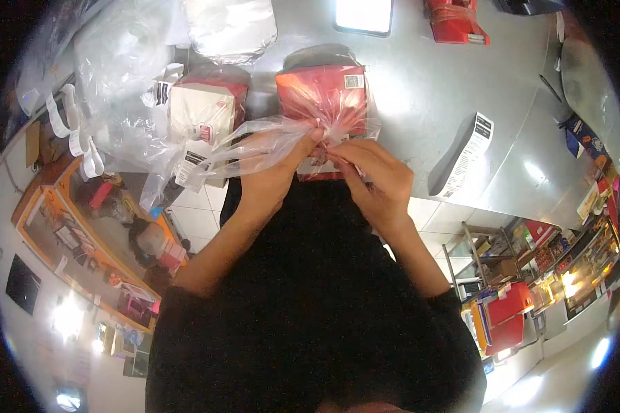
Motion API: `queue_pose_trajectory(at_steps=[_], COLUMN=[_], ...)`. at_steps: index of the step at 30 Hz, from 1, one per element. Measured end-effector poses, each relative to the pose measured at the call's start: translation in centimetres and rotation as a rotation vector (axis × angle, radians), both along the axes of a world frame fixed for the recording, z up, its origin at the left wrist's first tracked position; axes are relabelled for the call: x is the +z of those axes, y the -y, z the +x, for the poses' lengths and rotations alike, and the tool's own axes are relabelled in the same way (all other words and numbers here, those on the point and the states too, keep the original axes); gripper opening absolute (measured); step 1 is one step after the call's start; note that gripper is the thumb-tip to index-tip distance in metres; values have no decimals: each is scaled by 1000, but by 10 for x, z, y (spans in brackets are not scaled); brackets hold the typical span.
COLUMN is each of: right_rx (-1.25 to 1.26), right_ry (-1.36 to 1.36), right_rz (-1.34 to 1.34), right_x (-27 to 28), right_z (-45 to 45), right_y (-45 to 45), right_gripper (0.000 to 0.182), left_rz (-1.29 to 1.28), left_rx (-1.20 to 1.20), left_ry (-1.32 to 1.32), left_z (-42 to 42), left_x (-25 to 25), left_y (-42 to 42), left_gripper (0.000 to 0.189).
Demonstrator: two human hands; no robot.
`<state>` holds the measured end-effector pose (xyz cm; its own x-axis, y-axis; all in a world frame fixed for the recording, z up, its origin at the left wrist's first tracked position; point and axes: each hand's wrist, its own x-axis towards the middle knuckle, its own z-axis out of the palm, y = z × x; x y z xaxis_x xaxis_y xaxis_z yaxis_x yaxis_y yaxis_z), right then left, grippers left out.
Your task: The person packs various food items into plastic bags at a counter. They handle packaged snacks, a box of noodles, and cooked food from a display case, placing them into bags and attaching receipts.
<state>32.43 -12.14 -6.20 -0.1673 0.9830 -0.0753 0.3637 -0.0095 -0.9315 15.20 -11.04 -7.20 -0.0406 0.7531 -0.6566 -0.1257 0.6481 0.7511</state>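
Note:
A clear plastic bag (336, 111) wraps a red cardboard box (310, 85), its upper part gathered towards me. My left hand (276, 165) pinches the gathered plastic between thumb and fingers, and loose film trails from it to the left. Close on the right, my right hand (377, 175) also grips the bunched plastic with its fingertips. Left of them stands a white and red box (201, 108) in clear plastic. A printed paper slip (192, 164) hangs at its near side, partly under the film. The exact twist or knot between my fingers is hidden.
Loose clear plastic bags (119, 77) lie on the left. A foil-like silver stack (232, 28), a bright-screened device (363, 15) and a red tape dispenser (454, 23) are along the far side. A printed receipt (470, 149) and a pen (551, 88) lie on the metal table (418, 93).

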Motion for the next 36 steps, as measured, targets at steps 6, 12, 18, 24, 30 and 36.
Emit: queue_pose_trajectory(at_steps=[6, 12, 18, 24, 30, 36], right_rx=[-443, -336, -233, -274, -177, 65], right_ry=[-666, -394, -214, -301, -392, -11], right_rz=[-419, -260, -191, -205, -447, 20], right_x=[-14, -20, -15, -25, -22, -29], right_z=[-18, -23, -15, -17, 0, 31], right_y=[0, 0, -1, -1, -23, -71], right_gripper=[16, 24, 31, 31, 16, 8], left_rz=[69, 149, 162, 411, 355, 836], left_rx=[-26, 62, -103, -455, -513, -924], left_ry=[-168, -159, -379, -667, -251, -634], left_z=[6, 13, 14, 6, -16, -20], left_x=[1, -5, -1, -4, -4, -7], left_y=[4, 7, 5, 2, -10, -36], left_gripper=[14, 17, 21, 20, 27, 26])
